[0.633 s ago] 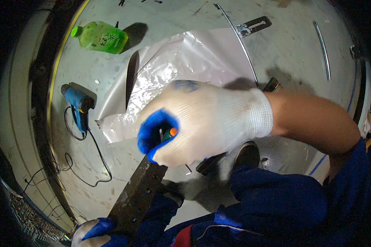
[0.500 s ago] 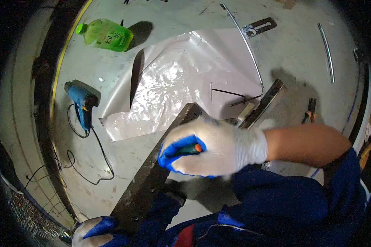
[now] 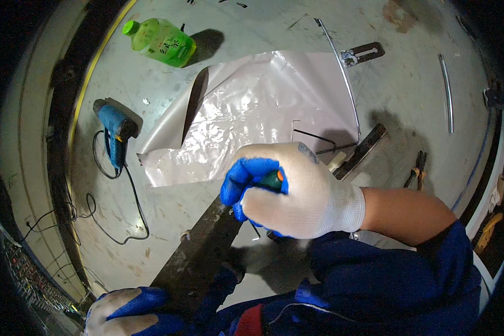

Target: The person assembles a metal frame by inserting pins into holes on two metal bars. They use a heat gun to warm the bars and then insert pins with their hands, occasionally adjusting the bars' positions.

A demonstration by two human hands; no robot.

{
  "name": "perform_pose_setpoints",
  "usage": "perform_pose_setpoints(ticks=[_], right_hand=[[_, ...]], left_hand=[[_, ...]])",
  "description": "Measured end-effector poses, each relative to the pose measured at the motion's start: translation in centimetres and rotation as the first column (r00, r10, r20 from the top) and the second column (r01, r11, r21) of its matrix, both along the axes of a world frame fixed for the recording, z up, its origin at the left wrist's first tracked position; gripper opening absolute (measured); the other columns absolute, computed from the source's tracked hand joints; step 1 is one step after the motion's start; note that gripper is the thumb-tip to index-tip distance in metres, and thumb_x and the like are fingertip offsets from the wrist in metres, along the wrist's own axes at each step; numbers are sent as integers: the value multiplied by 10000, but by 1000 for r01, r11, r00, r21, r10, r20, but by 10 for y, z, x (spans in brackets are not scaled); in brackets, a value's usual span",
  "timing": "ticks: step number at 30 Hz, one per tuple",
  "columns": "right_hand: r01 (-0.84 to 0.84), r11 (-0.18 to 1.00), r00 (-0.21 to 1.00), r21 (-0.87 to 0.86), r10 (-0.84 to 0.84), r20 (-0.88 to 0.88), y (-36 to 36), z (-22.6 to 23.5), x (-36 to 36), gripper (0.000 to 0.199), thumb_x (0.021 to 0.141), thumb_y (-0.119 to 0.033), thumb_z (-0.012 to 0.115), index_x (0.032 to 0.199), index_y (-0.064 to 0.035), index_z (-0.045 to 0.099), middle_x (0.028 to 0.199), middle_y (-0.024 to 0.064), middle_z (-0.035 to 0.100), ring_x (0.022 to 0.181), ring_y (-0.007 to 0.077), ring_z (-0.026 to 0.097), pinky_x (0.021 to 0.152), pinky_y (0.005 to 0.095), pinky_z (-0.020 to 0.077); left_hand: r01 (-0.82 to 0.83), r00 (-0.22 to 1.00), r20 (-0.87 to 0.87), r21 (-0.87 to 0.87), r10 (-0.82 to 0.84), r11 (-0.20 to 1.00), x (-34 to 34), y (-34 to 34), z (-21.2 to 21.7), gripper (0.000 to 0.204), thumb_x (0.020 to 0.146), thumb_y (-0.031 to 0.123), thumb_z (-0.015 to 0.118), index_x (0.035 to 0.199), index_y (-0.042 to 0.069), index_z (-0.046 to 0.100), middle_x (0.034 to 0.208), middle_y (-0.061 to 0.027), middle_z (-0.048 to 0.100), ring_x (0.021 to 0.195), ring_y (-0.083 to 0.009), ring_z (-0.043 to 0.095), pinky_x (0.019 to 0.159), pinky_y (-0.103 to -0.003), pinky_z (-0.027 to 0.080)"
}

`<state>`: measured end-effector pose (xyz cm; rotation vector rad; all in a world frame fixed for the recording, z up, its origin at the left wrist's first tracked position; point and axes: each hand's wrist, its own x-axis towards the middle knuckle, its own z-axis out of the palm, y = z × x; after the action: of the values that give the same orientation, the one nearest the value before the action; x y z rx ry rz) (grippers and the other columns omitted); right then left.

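My right hand (image 3: 291, 190), in a white glove with blue palm and fingers, is closed around a dark green tool handle (image 3: 270, 181) with an orange end. The handle looks like a screwdriver's; the glove hides most of the tool. Just below the fingers a thin bent metal piece (image 3: 256, 232) shows. Under this hand runs a dark steel bar (image 3: 193, 255) with holes, slanting to the lower left, its far end hidden by the hand. At the bar's near end my left hand (image 3: 126, 313), gloved alike, is closed over it.
A pale plastic sheet (image 3: 246, 106) lies beyond the bar, with hex keys (image 3: 315, 136) and a thin metal rod (image 3: 341, 73) on it. Around it are a green bottle (image 3: 165, 43), a blue heat gun (image 3: 115, 131) with its cord, pliers (image 3: 417, 171), a slotted plate (image 3: 367, 54) and a metal tube (image 3: 446, 92).
My right hand has turned, still holding the tool, and now covers the bar's far end. The thin bent piece has come into sight below it. My left hand stays on the bar; the view has shifted slightly.
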<state>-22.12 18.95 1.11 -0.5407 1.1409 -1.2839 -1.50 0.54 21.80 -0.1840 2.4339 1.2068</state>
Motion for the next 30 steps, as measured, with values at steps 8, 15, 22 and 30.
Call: perform_pose_setpoints(ticks=[8,15,22,30], right_hand=[[-53,987,985,-152,26,-170,9,-7,-4,195,955,-156,640,1076,-4,652,949,60,700,814,92,655,750,265,555],[4,995,997,-95,-12,-77,-2,-7,-9,139,936,-109,631,1013,-4,678,894,61,692,772,78,644,699,247,556],[-1,992,975,125,-26,221,-12,-5,-28,145,935,-86,583,1002,-7,685,830,62,686,696,83,640,570,229,536],[-7,987,991,-160,-14,-131,14,-3,-9,175,960,-161,661,1031,-1,664,925,54,697,832,87,653,751,259,565]], left_hand=[[130,989,-87,137,-119,982,1,-13,-8,510,780,507,646,839,2,686,1095,-309,690,1101,-610,643,932,-702,509],[259,962,-151,218,-229,941,4,-27,-13,680,864,657,576,888,-15,674,1061,-318,671,1084,-625,635,920,-754,485],[189,980,-98,198,-173,962,1,-18,-11,571,846,576,631,898,9,685,1112,-276,692,1092,-607,645,930,-715,498],[220,973,-103,144,-206,965,-2,-15,-11,523,837,529,673,978,26,691,1150,-324,674,1105,-598,644,945,-665,521]])
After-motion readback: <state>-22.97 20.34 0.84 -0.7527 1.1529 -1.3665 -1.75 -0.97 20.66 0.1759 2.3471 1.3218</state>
